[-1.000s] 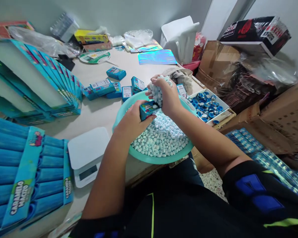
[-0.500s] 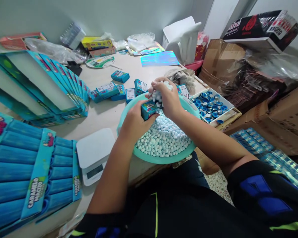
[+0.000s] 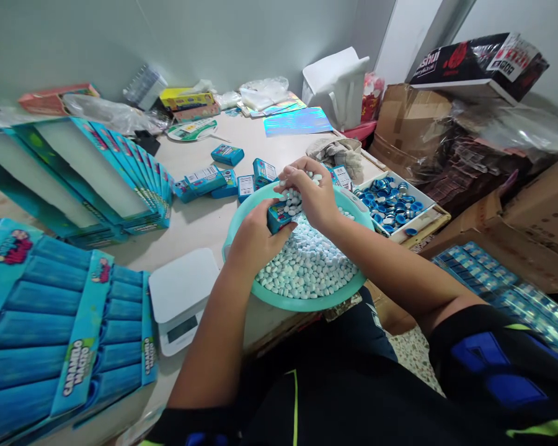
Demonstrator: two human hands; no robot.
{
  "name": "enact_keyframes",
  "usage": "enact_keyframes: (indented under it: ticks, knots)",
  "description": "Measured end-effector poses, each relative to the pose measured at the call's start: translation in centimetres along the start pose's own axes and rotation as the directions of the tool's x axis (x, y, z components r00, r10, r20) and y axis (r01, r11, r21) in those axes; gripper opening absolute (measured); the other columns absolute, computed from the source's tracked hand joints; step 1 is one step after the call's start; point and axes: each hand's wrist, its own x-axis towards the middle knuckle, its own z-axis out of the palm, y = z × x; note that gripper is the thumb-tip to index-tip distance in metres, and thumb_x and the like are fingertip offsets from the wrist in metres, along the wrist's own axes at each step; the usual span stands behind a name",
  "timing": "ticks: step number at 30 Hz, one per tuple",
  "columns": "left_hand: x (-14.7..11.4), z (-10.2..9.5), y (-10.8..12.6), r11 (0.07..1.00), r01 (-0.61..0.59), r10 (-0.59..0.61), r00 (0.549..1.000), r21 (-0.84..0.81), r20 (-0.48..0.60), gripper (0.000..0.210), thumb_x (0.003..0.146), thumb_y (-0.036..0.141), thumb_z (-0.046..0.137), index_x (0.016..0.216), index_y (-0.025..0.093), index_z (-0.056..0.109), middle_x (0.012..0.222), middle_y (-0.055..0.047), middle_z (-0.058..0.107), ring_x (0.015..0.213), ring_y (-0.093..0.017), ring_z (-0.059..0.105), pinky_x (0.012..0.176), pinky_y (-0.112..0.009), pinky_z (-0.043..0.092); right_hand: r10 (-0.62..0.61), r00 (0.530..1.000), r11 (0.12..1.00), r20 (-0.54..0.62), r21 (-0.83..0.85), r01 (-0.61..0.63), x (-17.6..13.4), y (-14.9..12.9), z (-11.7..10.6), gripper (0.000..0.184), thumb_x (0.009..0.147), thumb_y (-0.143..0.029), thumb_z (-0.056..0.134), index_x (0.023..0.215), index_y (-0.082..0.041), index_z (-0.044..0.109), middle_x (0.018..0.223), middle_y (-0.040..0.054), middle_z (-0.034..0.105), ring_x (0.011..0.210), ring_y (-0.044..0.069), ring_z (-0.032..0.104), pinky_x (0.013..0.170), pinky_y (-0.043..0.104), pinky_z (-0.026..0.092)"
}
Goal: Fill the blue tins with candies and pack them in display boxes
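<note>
My left hand (image 3: 256, 234) is closed around a small blue candy box (image 3: 278, 217), held tilted over the turquoise basin (image 3: 302, 303). Right beside it, my right hand (image 3: 317, 193) is cupped round a heap of pale candies (image 3: 292, 201), fingers curled at the box's end. Some of these candies lie against the box's opening. Loose pale blue and white candies (image 3: 309, 266) fill the basin below both hands. Behind its rim lie several more blue candy boxes (image 3: 227, 154).
A white kitchen scale (image 3: 185, 291) stands left of the basin. Farther left are blue display cartons (image 3: 65, 310). To the right, a shallow box (image 3: 430, 201) holds blue caps (image 3: 393, 199). Cardboard boxes (image 3: 404, 121) and a white bin (image 3: 337, 87) stand behind.
The right hand has tipped lower toward the box, and its candies now lie closer to the box's opening. The whole view has shifted slightly.
</note>
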Motion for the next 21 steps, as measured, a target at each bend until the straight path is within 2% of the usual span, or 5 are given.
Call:
enact_keyframes:
  ticks: [7, 12, 15, 18, 21]
  knots:
    - [0.08, -0.06, -0.18, 0.998, 0.006, -0.005, 1.000, -0.058, 0.019, 0.049, 0.087, 0.036, 0.078, 0.130, 0.022, 0.060, 0.115, -0.008, 0.074, 0.101, -0.028, 0.073, 0.087, -0.042, 0.062, -0.041, 0.998, 0.996, -0.057, -0.085, 0.036, -0.06, 0.21, 0.08, 0.046, 0.087, -0.067, 0.068, 0.079, -0.025, 0.051, 0.080, 0.0000, 0.058, 0.073, 0.015, 0.061, 0.075, 0.033, 0.057]
    - [-0.15, -0.12, 0.34, 1.000, -0.006, 0.005, 0.999, -0.026, -0.035, 0.047, 0.089, 0.032, 0.076, 0.130, 0.025, 0.055, 0.129, -0.009, 0.071, 0.113, -0.029, 0.072, 0.093, -0.044, 0.061, -0.035, 0.999, 0.999, 0.001, 0.009, 0.035, 0.00, 0.02, 0.13, 0.047, 0.087, -0.063, 0.067, 0.071, -0.025, 0.044, 0.077, 0.0011, 0.057, 0.080, 0.017, 0.062, 0.087, 0.037, 0.058]
    - [-0.26, -0.11, 0.51, 1.000, 0.003, -0.003, 1.000, -0.015, -0.013, 0.046, 0.091, 0.031, 0.074, 0.130, 0.027, 0.051, 0.132, -0.010, 0.070, 0.115, -0.030, 0.071, 0.095, -0.046, 0.061, -0.001, 0.999, 0.999, 0.038, 0.043, 0.000, 0.11, 0.01, 0.00, 0.048, 0.085, -0.062, 0.067, 0.070, -0.025, 0.040, 0.078, 0.0014, 0.056, 0.081, 0.018, 0.062, 0.090, 0.038, 0.058]
    - [-0.28, -0.13, 0.44, 1.000, -0.017, 0.017, 1.000, -0.013, -0.021, 0.049, 0.092, 0.030, 0.073, 0.133, 0.028, 0.047, 0.136, -0.010, 0.067, 0.116, -0.029, 0.071, 0.095, -0.047, 0.061, 0.015, 0.997, 1.000, 0.070, 0.003, -0.016, 0.18, 0.04, -0.22, 0.046, 0.086, -0.064, 0.063, 0.073, -0.025, 0.043, 0.083, 0.0019, 0.058, 0.086, 0.019, 0.064, 0.091, 0.038, 0.057]
    - [-0.15, -0.18, 0.26, 0.994, -0.110, 0.110, 0.993, 0.000, -0.043, 0.035, 0.096, 0.026, 0.068, 0.126, 0.028, 0.050, 0.137, -0.010, 0.065, 0.130, -0.029, 0.064, 0.108, -0.050, 0.055, -0.016, 0.992, 0.999, 0.128, -0.050, 0.022, 0.13, -0.12, -0.35, 0.046, 0.089, -0.067, 0.058, 0.077, -0.024, 0.050, 0.086, 0.0029, 0.061, 0.088, 0.019, 0.065, 0.089, 0.036, 0.056]
